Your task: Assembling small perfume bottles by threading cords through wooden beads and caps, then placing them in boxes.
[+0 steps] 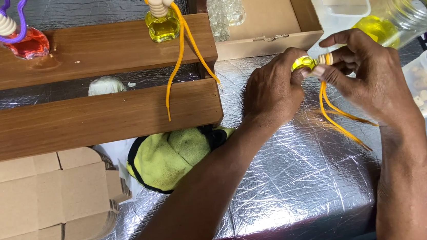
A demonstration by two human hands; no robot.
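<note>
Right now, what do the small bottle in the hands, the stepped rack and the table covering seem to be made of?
Small bottle: looks like clear glass, glossy, yellow liquid showing through.
Stepped rack: wood, brown with visible grain, smooth finish.
Table covering: probably metallised foil sheet, silver, crinkled and reflective.

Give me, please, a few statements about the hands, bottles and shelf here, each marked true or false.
1. Both hands hold a small yellow bottle. True: the left hand grips its body and the right hand its cap end.
2. A purple cord hangs from that bottle. False: the cord is orange.
3. Two filled bottles stand on the wooden shelf. True: a red bottle and a shelf bottle with yellow liquid.
4. The glass jar stands upright. False: it lies tilted.
5. A green cloth lies below the shelf. True.
</note>
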